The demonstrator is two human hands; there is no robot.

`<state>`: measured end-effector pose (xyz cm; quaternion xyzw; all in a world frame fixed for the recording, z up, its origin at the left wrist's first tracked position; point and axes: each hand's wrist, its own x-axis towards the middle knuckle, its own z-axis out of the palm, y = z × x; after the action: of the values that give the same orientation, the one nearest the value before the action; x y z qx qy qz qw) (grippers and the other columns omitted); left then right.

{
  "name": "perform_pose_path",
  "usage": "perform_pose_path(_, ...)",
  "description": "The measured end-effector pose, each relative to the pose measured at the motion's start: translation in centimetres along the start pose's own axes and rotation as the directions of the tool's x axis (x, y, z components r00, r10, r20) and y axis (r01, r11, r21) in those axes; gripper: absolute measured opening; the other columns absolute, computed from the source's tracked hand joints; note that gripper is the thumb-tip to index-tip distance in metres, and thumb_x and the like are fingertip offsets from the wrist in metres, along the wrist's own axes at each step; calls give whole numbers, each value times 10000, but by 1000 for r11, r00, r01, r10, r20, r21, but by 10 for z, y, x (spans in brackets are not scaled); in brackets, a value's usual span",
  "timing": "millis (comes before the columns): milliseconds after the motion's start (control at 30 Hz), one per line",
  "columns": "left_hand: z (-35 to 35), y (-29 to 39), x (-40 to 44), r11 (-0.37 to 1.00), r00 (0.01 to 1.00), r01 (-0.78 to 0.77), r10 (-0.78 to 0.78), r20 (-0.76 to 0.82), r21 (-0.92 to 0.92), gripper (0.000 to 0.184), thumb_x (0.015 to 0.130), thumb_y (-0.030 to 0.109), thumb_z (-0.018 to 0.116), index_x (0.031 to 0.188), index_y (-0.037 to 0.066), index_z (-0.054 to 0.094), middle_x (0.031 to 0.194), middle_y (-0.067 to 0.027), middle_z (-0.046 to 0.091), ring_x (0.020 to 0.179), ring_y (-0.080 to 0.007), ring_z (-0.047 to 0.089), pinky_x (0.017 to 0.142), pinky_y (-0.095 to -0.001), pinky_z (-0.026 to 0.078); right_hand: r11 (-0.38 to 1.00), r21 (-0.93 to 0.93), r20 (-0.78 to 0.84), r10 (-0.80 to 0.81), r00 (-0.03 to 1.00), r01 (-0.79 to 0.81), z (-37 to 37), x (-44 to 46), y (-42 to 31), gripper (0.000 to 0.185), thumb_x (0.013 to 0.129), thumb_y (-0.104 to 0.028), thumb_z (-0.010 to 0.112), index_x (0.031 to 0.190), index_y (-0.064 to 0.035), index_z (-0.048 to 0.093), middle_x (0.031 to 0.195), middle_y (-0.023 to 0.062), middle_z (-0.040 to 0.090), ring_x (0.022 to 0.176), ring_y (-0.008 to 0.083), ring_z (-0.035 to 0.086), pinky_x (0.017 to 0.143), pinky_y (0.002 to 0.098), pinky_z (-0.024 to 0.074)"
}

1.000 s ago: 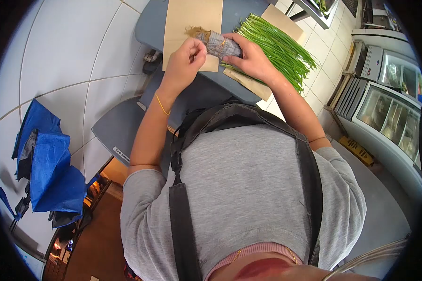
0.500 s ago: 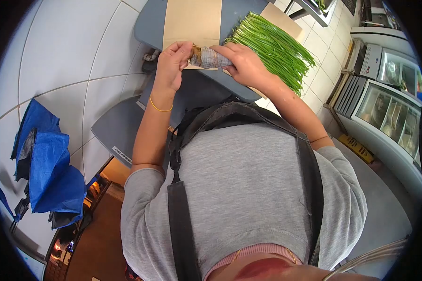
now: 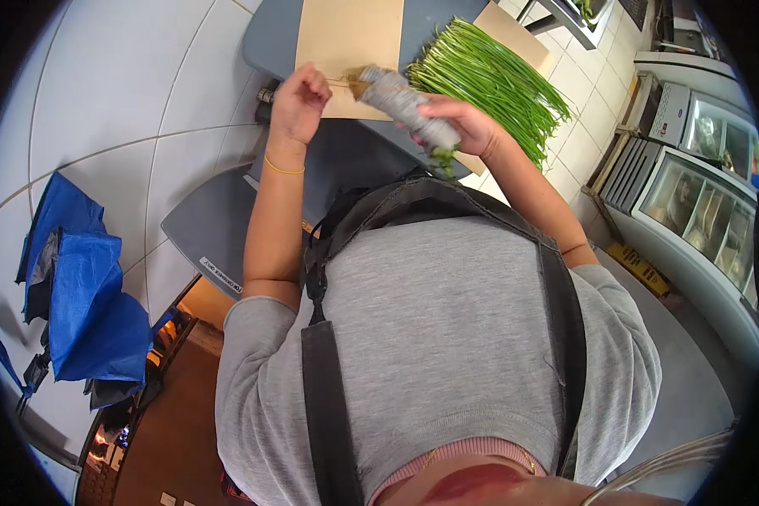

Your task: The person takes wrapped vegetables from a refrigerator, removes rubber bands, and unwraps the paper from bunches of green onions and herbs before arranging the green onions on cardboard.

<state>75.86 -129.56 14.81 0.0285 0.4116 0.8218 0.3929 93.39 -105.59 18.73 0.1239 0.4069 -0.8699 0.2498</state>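
Observation:
My right hand (image 3: 472,126) is wrapped round a bundle (image 3: 396,97) rolled in grey printed paper that looks like newspaper. Green leaves (image 3: 443,156) poke from the end nearer me; brownish, root-like ends show at the other. My left hand (image 3: 299,105) is to the left of the bundle, fingers curled in and closed. A thin strand (image 3: 337,82), string or rubber band, runs from these fingers to the brown end. Below the bundle's far end lies a tan board or sheet (image 3: 346,38) on the grey table (image 3: 270,38). Long green stalks, like spring onions or chives (image 3: 489,84), lie right of it.
A white tiled wall (image 3: 93,93) stands close on the left, with a folded blue umbrella (image 3: 88,295) hanging there. A grey chair (image 3: 202,223) is below the table. Glass-fronted display fridges (image 3: 700,202) stand to the right.
The bundle has tilted and moved right and towards me in my right hand, showing its leafy end. My left hand has drawn away from its brown end, with a thin strand between.

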Motion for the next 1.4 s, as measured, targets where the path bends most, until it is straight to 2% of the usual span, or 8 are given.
perform_pose_path(67,-4,9,1,997,996,-44,49,75,-70,244,997,224,606,796,97,552,710,35,498,669,-93,444,715,-248,391,944,324,172,-119,978,57,-12,-5,2,527,947,-327,605,1311,43,512,1146,122,609,865,181,557,818,308,467)
perform_pose_path(133,4,6,-8,897,994,-81,41,102,434,232,987,204,625,795,81,584,732,29,536,688,-77,461,710,-244,389,864,491,179,-226,958,112,-16,-6,0,504,974,-341,542,1265,71,516,1095,122,586,779,173,487,735,297,426)
perform_pose_path(467,94,-9,-34,608,918,-383,336,211,695,174,952,172,693,835,67,618,705,37,538,712,-63,492,718,-242,423,991,-26,-110,-136,985,134,-11,-11,-3,614,862,-346,733,1327,0,534,1108,98,657,857,173,632,761,306,537)
perform_pose_path(667,57,17,-19,983,976,-49,85,202,-174,237,1026,237,581,857,73,597,682,28,485,665,-118,469,830,-321,437,817,-574,15,-61,998,58,-6,-26,-9,766,709,-215,862,1356,33,536,1187,52,645,1020,129,601,965,277,467)
perform_pose_path(800,34,13,-7,936,935,211,-110,338,-280,168,1021,220,591,1001,57,623,673,45,453,619,-82,436,708,-275,440,950,-306,200,-2,980,64,2,-35,-1,705,761,-206,835,1360,12,535,1186,60,647,1069,143,605,956,282,474)
perform_pose_path(900,40,-5,-8,944,973,208,-172,-156,255,190,1015,192,591,1132,46,623,689,51,471,604,-59,435,639,-251,427,994,-77,23,-72,997,73,12,-33,3,761,795,-260,825,1413,1,468,1193,91,649,1066,165,637,892,294,519)
perform_pose_path(1167,92,-37,-27,969,996,86,-88,-2,232,396,985,167,626,1333,-7,552,982,-31,624,753,-102,553,778,-285,485,964,197,-311,-113,944,181,4,-11,8,571,993,-371,576,1430,-19,470,1355,93,609,1159,197,607,1021,368,470)
perform_pose_path(1400,51,-21,-17,910,875,-129,292,-387,394,259,965,77,606,1210,-2,635,894,-13,610,694,-69,493,671,-241,451,892,167,-183,-392,902,421,27,-14,-1,505,1017,-300,528,1424,-11,450,1368,93,580,1234,211,573,1100,402,410)
